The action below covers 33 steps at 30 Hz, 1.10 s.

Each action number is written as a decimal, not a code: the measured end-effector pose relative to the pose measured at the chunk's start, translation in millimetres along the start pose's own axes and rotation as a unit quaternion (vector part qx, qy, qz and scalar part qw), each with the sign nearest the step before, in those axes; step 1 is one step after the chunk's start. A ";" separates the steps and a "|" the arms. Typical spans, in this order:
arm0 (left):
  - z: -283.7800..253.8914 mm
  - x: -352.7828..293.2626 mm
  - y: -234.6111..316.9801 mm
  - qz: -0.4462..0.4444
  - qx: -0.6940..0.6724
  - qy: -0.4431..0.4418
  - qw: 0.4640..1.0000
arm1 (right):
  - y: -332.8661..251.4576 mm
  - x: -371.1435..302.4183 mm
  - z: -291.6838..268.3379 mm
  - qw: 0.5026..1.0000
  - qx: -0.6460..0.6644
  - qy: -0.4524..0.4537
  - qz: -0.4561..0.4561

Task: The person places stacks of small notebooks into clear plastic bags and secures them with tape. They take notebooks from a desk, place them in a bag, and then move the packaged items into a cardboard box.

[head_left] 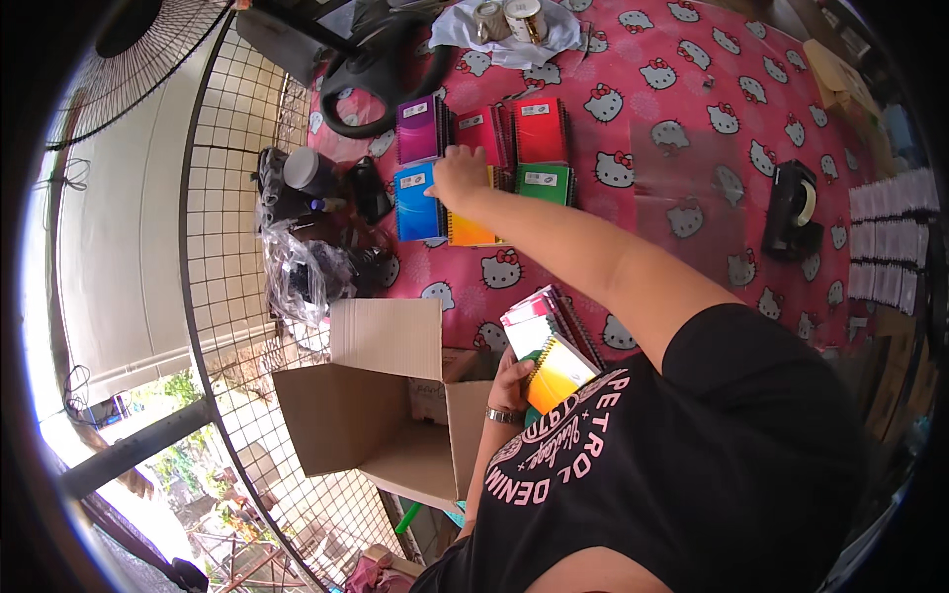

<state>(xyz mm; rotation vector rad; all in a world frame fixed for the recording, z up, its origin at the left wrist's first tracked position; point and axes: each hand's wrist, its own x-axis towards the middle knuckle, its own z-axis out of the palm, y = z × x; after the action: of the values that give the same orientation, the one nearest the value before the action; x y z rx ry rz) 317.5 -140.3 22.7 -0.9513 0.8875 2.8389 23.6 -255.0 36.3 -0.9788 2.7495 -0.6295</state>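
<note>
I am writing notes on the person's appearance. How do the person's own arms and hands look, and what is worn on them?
Both forearms are bare. The right hand has no glove, ring or band that I can see. The left hand has a metal wristwatch at the wrist. The black T-shirt has short sleeves and pink lettering.

Right hand [458, 176] rests on a yellow-orange spiral notebook [471, 229] among coloured notebooks on a pink cat-patterned tablecloth [682, 59]. Left hand [510, 387] grips a stack of spiral notebooks [550, 348] above an open cardboard box [381, 395].
</note>
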 end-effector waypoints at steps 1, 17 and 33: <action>-1.4 -3.6 -4.0 -0.011 -0.029 0.014 0.999 | -3.3 -5.4 1.0 0.999 -0.025 -0.005 -0.033; 60.6 16.8 17.8 0.193 -0.054 0.178 0.963 | 59.5 -162.2 -118.3 0.876 0.468 -0.036 -0.110; 186.7 232.0 -127.7 0.203 0.503 -0.249 0.802 | 383.5 -288.9 -99.8 0.916 0.394 0.074 -0.032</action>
<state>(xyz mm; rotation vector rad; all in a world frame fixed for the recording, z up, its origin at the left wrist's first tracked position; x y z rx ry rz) 50.5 28.1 -50.4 0.1349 2.2720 2.0263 1.7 229.0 -39.9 -0.8229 2.1935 -1.6912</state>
